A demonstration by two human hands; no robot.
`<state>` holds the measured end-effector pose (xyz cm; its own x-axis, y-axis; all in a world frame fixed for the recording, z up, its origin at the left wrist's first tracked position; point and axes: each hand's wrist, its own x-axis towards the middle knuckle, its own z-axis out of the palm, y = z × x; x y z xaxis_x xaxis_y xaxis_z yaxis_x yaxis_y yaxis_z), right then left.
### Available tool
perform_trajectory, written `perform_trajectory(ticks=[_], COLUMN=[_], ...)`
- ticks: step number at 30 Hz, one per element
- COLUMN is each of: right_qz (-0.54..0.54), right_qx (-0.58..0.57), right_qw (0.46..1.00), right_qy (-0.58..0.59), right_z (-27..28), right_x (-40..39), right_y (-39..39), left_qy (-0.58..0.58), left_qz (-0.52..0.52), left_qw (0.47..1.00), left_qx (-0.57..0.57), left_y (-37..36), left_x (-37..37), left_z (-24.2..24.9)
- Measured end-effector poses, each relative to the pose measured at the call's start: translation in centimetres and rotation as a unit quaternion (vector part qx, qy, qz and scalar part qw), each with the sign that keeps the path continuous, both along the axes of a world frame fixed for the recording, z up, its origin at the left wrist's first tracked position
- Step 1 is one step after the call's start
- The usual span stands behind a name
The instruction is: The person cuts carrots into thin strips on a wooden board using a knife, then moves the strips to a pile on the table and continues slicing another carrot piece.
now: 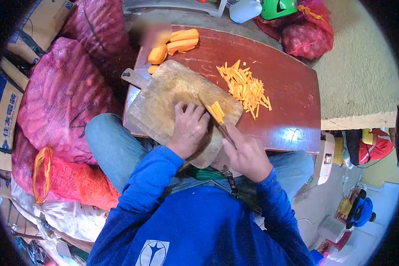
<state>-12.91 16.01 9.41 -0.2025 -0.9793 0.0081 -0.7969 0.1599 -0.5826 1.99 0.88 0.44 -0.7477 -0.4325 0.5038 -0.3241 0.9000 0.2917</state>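
Note:
My right hand [246,153] grips the handle of a knife [221,127], its blade angled up and left over a wooden cutting board [155,104]. A few cut carrot strips [216,111] lie against the blade on its right side. Close to the blade's left, my left hand [190,128] presses down on the board with its fingers curled. Whatever is under those fingers is hidden. Beyond the board's right edge, a loose pile of carrot sticks [246,88] rests on the reddish-brown table [292,106]. Peeled carrot pieces [181,41] are stacked past the board's upper left side.
Purple mesh sacks [66,97] bulge at the left, beside cardboard boxes [2,115]. A red mesh bag [308,37] and a green helmet [279,8] sit beyond the table. A low wall [359,66] stands at the right.

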Motion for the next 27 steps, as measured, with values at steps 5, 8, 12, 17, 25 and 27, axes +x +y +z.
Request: perform_trajectory(ticks=[5,8,12,17,25,27], right_qz=[0.014,0.021,0.015,0.004,-0.004,-0.001], right_qx=[-0.013,-0.026,-0.011,-0.083,-0.049,-0.03], right_qw=[1.0,0.999,1.0,0.995,0.998,0.999], right_qy=[-0.022,-0.034,-0.009,-0.052,-0.032,-0.021], right_z=[-0.2,-1.0,-0.8,-2.6,-1.0,-0.5], right_x=[-0.7,-0.9,-0.6,-1.4,-1.2,-0.6], right_y=[-0.8,-0.8,-1.6,-2.2,0.2,-0.6], left_qy=[0.008,-0.009,0.009,0.036,0.033,0.026], left_qz=[0.006,0.0,-0.01,0.008,0.006,0.006], left_qw=[1.0,1.0,1.0,0.999,0.999,0.999], left_qx=[0.006,-0.012,-0.018,-0.006,0.01,0.024], left_y=[0.2,-0.2,0.0,0.1,-0.2,-0.1], left_x=[-0.2,0.0,-0.1,-0.2,-0.2,-0.1], left_z=[0.0,-0.5,0.6,0.0,-0.3,0.0])
